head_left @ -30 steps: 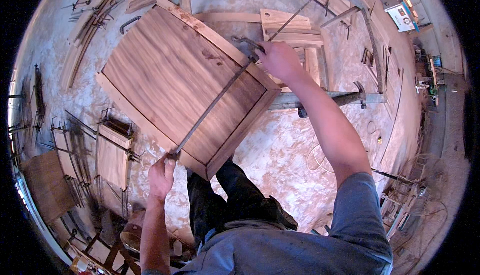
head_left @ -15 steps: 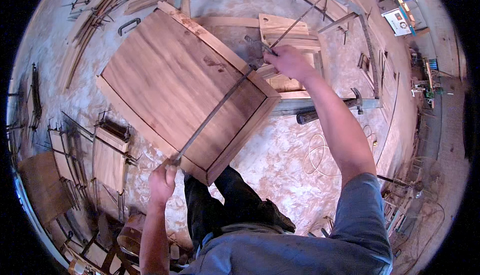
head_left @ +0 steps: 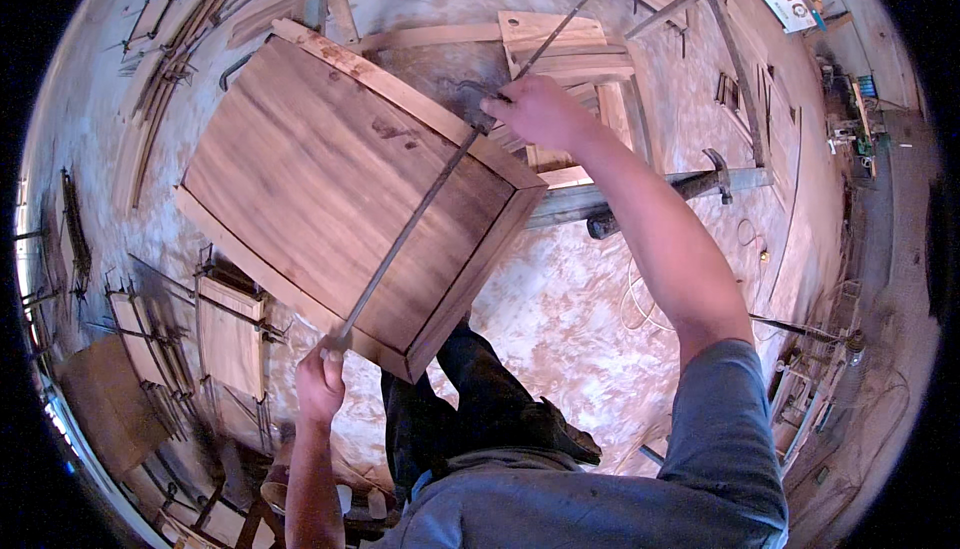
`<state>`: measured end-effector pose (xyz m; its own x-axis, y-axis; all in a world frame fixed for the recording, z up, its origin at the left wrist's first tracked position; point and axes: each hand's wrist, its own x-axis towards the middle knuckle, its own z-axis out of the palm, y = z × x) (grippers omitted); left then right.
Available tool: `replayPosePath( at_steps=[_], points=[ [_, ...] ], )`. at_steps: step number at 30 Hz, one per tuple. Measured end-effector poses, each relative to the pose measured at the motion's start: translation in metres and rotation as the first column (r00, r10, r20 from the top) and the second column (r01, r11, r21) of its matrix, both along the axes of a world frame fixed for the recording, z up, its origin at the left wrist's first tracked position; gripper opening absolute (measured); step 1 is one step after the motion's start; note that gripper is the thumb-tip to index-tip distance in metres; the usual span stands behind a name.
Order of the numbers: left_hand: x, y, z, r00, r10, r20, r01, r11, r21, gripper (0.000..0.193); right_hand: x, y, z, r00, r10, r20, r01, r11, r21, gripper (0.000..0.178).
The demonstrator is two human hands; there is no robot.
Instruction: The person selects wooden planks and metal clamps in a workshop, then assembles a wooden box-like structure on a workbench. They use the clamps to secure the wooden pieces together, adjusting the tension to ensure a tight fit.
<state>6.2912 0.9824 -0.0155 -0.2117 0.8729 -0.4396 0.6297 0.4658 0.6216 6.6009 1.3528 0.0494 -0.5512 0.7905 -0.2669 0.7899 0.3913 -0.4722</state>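
Observation:
A framed wooden panel [head_left: 320, 179] with pale edge strips lies tilted in front of me, its near corner above my legs. Across its near part runs a long metal bar clamp [head_left: 408, 225], the bar extending past the far edge. My left hand [head_left: 320, 387] is closed around the clamp's near end, at the panel's lower left edge. At the far edge, my right hand [head_left: 545, 117] has its fingers closed on the clamp's jaw and screw end; its exact grip is partly hidden.
Beyond the panel lies a smaller wooden frame [head_left: 560, 64]. A claw hammer [head_left: 715, 179] rests on a metal beam [head_left: 560, 211] at right. Clamped boards [head_left: 232, 334] stand at lower left. Several bars and boards lie at far left, and a pale cord [head_left: 640, 314] is on the floor.
The panel and clamp sit further left and slightly lower in view. My right hand has shifted left, close over the clamp's far jaw. My left hand still holds the near end.

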Motion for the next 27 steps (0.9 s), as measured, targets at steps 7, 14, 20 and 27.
replayPosePath(
  at_steps=[7,14,20,27],
  points=[
    [0.000,-0.002,-0.004,1.000,0.031,0.004,-0.031,0.999,-0.015,0.059,-0.005,-0.009,-0.003,0.921,-0.384,-0.072,0.349,0.892,-0.286,0.051],
    [-0.005,-0.012,-0.015,0.998,0.036,-0.046,-0.035,0.999,0.012,0.063,0.008,0.003,-0.001,0.966,-0.244,-0.083,0.206,0.926,-0.316,0.048],
    [0.000,-0.007,-0.008,0.999,0.043,-0.034,-0.044,0.998,-0.033,0.063,0.039,0.005,0.001,0.987,-0.134,-0.086,0.136,0.991,0.018,0.040],
    [-0.005,-0.017,-0.020,0.997,0.015,-0.076,-0.013,1.000,0.026,0.063,0.054,0.010,0.033,0.993,-0.025,0.117,0.023,1.000,0.020,0.031]
  ],
)
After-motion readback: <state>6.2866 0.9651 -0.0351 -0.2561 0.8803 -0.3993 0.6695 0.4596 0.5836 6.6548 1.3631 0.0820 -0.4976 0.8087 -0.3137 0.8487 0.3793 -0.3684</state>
